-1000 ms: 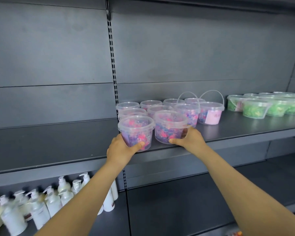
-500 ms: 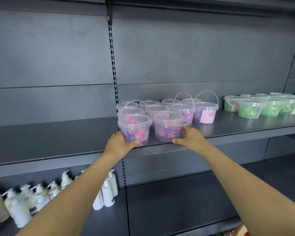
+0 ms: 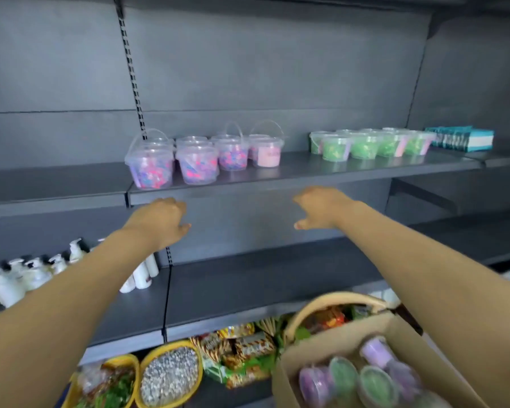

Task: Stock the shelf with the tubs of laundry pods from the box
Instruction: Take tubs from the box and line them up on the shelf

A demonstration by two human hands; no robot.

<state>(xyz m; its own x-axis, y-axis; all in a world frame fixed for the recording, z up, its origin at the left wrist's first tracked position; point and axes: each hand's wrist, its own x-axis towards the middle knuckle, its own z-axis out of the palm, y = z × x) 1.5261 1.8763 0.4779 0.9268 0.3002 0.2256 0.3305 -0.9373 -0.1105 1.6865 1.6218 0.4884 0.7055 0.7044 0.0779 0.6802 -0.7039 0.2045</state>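
Pink tubs (image 3: pixel 198 164) stood on the shelf (image 3: pixel 306 172), several blurred tubs (image 3: pixel 365 378) apparently lay in the box (image 3: pixel 336 343), and the left hand (image 3: pixel 159 222) and right hand (image 3: pixel 318 207) hung loose, empty.

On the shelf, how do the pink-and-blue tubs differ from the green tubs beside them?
The pink-and-blue tubs stand left, reaching the front edge of the shelf; the green tubs stand right, further back. Some pink-and-blue tubs have handles raised; the green tubs show none raised. Both are clear, lidded, upright.

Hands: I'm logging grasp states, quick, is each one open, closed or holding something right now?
Left hand: open, fingers relaxed, holding nothing.
Right hand: open, holding nothing.
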